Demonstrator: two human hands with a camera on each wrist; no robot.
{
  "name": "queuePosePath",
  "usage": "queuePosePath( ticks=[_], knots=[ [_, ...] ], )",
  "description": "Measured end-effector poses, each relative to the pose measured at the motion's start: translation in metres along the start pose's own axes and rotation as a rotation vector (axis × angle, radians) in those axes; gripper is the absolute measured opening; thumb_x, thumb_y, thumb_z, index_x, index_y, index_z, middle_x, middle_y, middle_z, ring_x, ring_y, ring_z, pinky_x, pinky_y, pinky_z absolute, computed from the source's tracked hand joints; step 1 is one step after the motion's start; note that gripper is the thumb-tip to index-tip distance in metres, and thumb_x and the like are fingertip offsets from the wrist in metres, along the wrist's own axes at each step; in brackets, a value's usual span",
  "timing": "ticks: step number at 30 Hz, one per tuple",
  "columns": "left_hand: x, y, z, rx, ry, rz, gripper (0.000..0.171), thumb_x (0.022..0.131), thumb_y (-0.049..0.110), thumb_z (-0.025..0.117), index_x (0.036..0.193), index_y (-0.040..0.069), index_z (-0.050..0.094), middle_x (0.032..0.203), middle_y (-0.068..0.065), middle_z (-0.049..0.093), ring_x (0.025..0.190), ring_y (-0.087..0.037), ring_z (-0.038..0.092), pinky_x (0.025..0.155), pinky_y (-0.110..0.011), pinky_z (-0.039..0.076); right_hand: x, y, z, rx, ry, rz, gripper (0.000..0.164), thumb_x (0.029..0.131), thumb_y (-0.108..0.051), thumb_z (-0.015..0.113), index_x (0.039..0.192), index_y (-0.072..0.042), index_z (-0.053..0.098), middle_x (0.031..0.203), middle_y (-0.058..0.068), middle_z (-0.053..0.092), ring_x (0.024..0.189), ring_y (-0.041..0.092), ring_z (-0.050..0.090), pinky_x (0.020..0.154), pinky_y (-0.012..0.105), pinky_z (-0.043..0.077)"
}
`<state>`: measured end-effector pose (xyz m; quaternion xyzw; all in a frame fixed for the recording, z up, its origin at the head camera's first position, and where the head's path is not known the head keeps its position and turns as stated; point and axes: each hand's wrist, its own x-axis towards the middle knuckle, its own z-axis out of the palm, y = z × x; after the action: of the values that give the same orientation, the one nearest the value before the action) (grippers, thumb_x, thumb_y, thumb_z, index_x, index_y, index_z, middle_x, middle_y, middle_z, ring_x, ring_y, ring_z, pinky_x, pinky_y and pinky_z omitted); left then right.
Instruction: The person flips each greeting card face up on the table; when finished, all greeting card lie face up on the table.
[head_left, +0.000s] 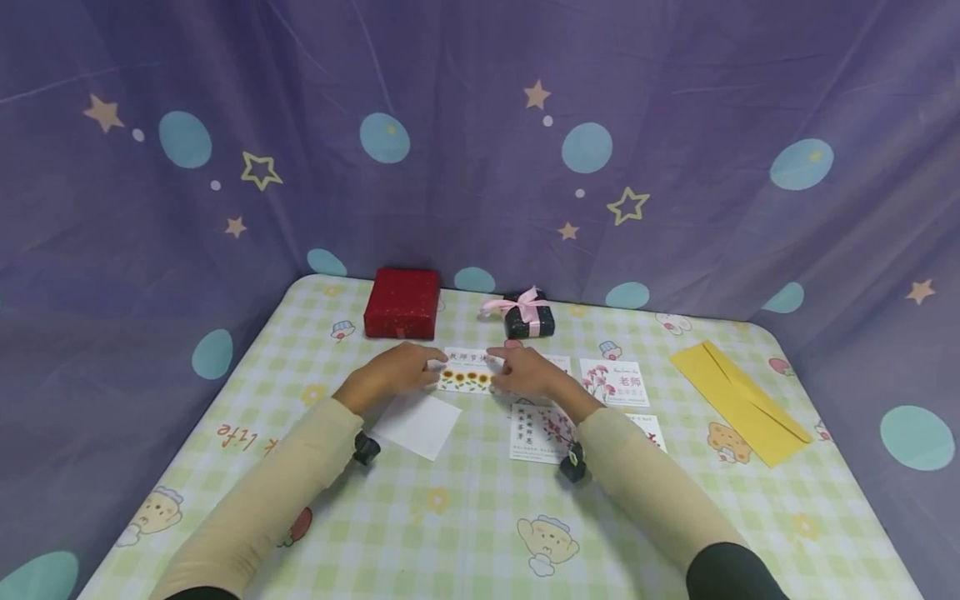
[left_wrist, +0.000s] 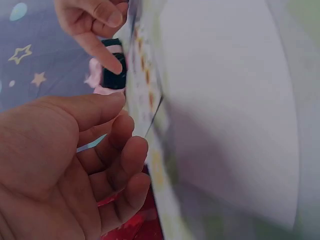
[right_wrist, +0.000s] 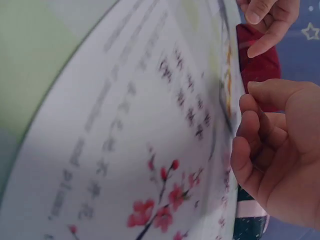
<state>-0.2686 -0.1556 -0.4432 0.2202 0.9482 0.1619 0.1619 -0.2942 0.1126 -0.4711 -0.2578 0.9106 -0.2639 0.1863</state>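
In the head view a white card with sunflowers and writing (head_left: 467, 379) lies at the table's middle, between the two hands. My left hand (head_left: 397, 369) is at its left edge, index finger stretched to the upper corner and thumb lower down. My right hand (head_left: 531, 372) mirrors this at the right edge. On each hand, thumb and index stand apart; the other fingers bend loosely, as the left hand (left_wrist: 75, 155) and right hand (right_wrist: 280, 150) show in the wrist views. Fingertip contact is partly hidden. A blank white card (head_left: 418, 425) lies below the left hand.
Flower cards (head_left: 615, 382) and a plum-blossom card (head_left: 534, 432) lie to the right, partly under the right forearm. A yellow envelope (head_left: 738, 402) is farther right. At the back stand a red box (head_left: 402, 304) and a small black box with pink ribbon (head_left: 531, 317).
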Motion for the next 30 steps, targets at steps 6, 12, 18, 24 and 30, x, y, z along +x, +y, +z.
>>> queuePosePath(
  ticks=[6,12,18,24,30],
  knots=[
    [-0.014,-0.01,-0.01,-0.01,0.011,0.02,0.038,0.096,0.016,0.068,0.133,0.007,0.065,0.103,-0.008,0.07,0.086,-0.016,0.06,0.082,-0.036,0.05,-0.005,-0.014,0.004,-0.013,0.04,-0.13,0.057,0.095,-0.019,0.066,0.148,-0.005,0.051,0.085,0.001,0.074,0.069,0.009,0.063,0.074,0.029,0.054],
    [-0.026,-0.02,-0.007,-0.014,-0.036,0.023,0.047,0.09,0.017,0.077,0.134,0.006,0.064,0.092,-0.005,0.062,0.084,-0.015,0.054,0.082,-0.034,0.046,-0.01,-0.033,0.022,-0.043,0.038,-0.165,0.047,0.093,-0.021,0.07,0.137,-0.009,0.063,0.089,0.001,0.077,0.077,0.008,0.067,0.079,0.029,0.055],
    [-0.037,-0.027,-0.001,-0.004,-0.05,0.034,0.06,0.082,0.017,0.084,0.136,0.004,0.062,0.097,-0.008,0.06,0.088,-0.017,0.051,0.084,-0.035,0.045,-0.012,-0.047,0.04,-0.03,0.026,-0.134,0.046,0.09,-0.024,0.075,0.133,-0.01,0.066,0.084,-0.002,0.075,0.069,0.004,0.061,0.072,0.023,0.052],
    [-0.041,-0.033,0.007,0.007,-0.047,0.03,0.064,0.08,0.016,0.086,0.138,0.005,0.061,0.105,-0.008,0.062,0.092,-0.017,0.052,0.088,-0.037,0.047,-0.014,-0.05,0.054,-0.115,0.01,-0.125,0.049,0.089,-0.028,0.077,0.133,-0.012,0.066,0.087,-0.002,0.079,0.073,0.004,0.069,0.072,0.022,0.054],
    [-0.043,-0.036,0.01,0.015,-0.013,0.028,0.062,0.079,0.015,0.087,0.136,0.008,0.062,0.104,-0.007,0.062,0.093,-0.017,0.053,0.087,-0.037,0.047,-0.017,-0.054,0.061,-0.159,0.065,-0.128,0.044,0.088,-0.026,0.078,0.129,-0.013,0.068,0.09,-0.004,0.079,0.082,0.007,0.072,0.077,0.024,0.054]
  ],
)
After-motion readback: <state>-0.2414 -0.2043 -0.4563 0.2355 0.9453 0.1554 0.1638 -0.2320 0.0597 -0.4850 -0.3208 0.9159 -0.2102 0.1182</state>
